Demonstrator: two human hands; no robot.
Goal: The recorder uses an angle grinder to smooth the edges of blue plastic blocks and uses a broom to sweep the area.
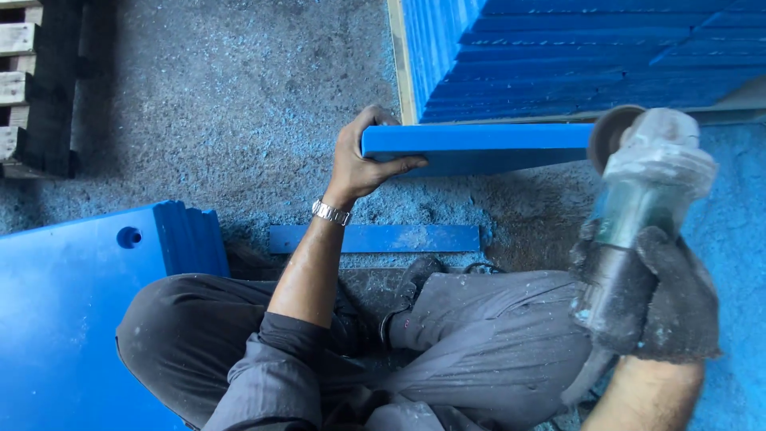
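Note:
My left hand [361, 156] grips the left end of a blue plastic board [479, 146] held on edge above the floor. A metal watch [330, 211] sits on that wrist. My right hand [654, 295], in a dark dusty glove, holds an angle grinder [638, 199] upright. Its round disc [610, 132] sits at the board's right end, touching or very close to it. I am seated on the floor with grey trousers and one shoe [411, 287] in view.
A stack of blue boards [574, 56] lies behind the held one. More blue boards with a round hole [88, 295] are piled at my left. A narrow blue strip [375, 238] lies on the dusty floor. A wooden pallet [32, 88] stands top left.

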